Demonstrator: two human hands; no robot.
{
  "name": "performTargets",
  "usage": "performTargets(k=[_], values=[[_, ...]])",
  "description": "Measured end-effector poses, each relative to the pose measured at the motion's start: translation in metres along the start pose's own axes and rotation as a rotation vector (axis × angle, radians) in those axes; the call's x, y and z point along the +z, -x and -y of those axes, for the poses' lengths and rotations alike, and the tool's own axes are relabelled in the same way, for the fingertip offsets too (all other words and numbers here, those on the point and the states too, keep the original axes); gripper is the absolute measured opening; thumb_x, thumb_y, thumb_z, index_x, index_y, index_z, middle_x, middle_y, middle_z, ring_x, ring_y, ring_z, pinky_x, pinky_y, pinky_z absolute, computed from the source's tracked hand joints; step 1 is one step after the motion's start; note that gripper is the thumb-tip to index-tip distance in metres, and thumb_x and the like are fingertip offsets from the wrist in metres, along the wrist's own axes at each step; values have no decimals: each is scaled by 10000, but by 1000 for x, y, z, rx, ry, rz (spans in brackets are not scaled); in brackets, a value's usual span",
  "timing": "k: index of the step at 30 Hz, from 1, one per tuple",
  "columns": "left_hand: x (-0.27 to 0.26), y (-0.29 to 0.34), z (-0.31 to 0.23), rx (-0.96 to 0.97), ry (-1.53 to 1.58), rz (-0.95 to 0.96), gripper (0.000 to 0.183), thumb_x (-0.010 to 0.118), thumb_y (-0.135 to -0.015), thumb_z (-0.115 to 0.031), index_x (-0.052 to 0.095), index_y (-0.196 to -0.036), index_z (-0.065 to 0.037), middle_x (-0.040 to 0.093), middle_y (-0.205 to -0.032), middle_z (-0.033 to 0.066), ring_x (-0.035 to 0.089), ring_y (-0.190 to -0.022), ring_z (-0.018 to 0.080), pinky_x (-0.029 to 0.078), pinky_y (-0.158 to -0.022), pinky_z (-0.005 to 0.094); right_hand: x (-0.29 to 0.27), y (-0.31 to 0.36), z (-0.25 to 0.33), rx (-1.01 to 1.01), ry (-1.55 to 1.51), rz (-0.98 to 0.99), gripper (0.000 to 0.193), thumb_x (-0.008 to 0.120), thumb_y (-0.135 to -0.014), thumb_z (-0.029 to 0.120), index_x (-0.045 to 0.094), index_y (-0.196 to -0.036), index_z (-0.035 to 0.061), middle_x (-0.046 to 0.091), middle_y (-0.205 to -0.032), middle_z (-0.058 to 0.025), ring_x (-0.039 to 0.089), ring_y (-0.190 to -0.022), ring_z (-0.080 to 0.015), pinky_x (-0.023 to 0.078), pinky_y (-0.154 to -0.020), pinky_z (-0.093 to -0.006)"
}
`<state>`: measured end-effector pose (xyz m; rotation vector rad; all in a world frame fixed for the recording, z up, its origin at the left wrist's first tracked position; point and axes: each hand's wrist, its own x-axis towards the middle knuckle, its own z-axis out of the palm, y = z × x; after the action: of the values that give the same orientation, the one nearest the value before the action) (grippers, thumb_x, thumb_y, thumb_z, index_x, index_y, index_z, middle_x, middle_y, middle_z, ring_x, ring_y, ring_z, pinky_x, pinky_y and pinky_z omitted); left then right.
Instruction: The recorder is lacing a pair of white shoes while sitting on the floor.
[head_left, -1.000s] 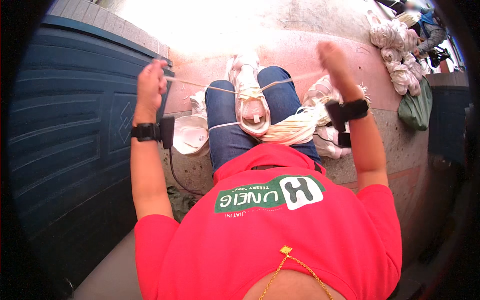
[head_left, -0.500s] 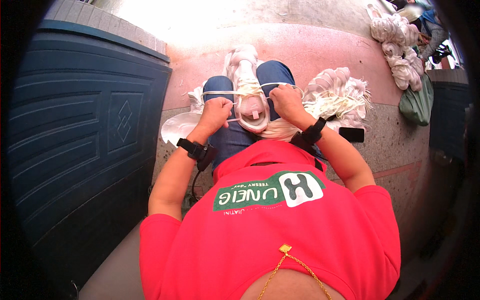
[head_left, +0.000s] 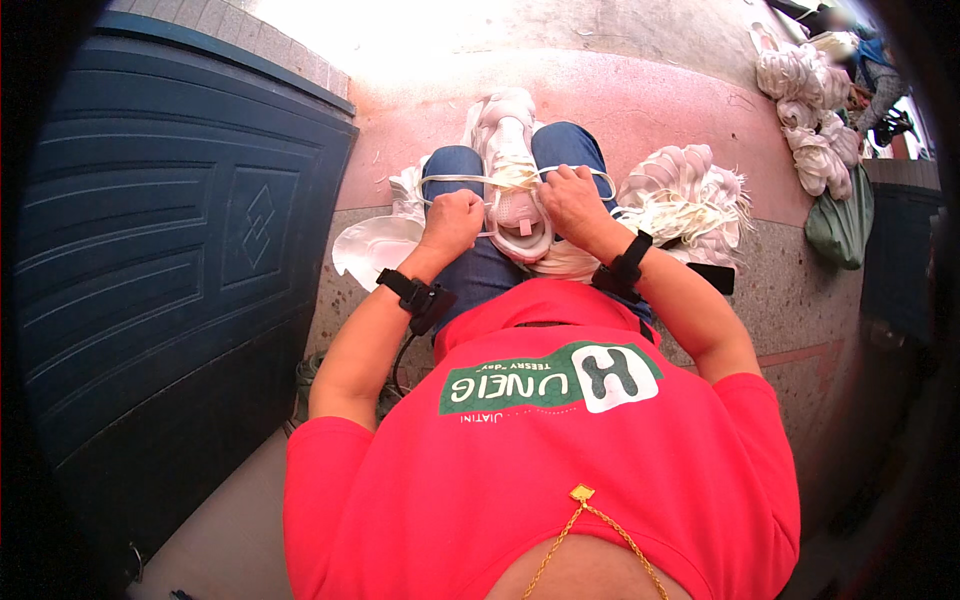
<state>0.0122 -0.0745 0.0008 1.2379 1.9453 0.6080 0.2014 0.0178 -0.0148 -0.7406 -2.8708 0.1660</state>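
Observation:
A white and pink shoe upper (head_left: 518,212) rests between my knees, its opening toward me. Pale laces (head_left: 515,177) cross its front, and loops of lace (head_left: 452,179) reach out over both thighs. My left hand (head_left: 455,220) is closed at the shoe's left side, its fingers pinched on a lace. At the right side my right hand (head_left: 580,205) is closed too, with thumb and fingers together on a lace. The lace ends inside both fists are mostly hidden.
Right of my leg lies a pile of white shoe uppers (head_left: 668,178) with loose cream laces (head_left: 690,217) and a black phone (head_left: 712,278). A white curved piece (head_left: 372,248) lies left. A blue panelled door (head_left: 160,220) borders the left. Bundled uppers (head_left: 800,80), a green bag (head_left: 838,228) and a person are far right.
Both hands stay at the shoe's sides; the left fist has turned, knuckles up. The whole view has shifted slightly, moving the scene a little to the right.

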Motion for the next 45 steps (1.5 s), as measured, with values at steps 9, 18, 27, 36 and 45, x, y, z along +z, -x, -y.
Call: performTargets(k=[9,18,27,36,45], values=[[22,-1,-17,262,-588,-51,113,472,-744,-99,567,-749,-41,595,-707,182,599,-668,334,483,-586,424,5,2,2,-6,-18,-52,67,499,-706,133,532,-667,90,492,-715,-55,484,-765,-214,345,-677,-356],[16,14,-22,210,-641,-137,246,547,-787,-278,530,-747,-36,572,-708,161,591,-631,334,477,-536,412,-5,3,13,200,-55,62,144,570,-725,213,565,-764,75,538,-745,-66,501,-796,-232,362,-683,-353],[14,11,-31,385,-737,-111,117,527,-727,-131,541,-764,-21,546,-792,102,611,-658,256,502,-501,333,-10,-6,6,-23,22,175,74,519,-689,113,589,-705,95,551,-745,-48,498,-821,-210,367,-685,-333],[19,-5,-25,527,-695,-17,87,553,-696,-123,602,-721,-54,511,-771,109,550,-669,258,481,-523,343,-10,-5,8,-98,7,-56,66,540,-649,148,591,-677,116,504,-763,-45,458,-845,-198,331,-683,-337],[-30,-82,-38,65,142,-78,194,569,-749,-160,628,-842,0,613,-714,154,600,-590,205,475,-567,306,-32,-92,-30,480,-757,-39,313,528,-807,225,530,-986,-32,536,-1006,-228,527,-908,-347,414,-757,-402]])
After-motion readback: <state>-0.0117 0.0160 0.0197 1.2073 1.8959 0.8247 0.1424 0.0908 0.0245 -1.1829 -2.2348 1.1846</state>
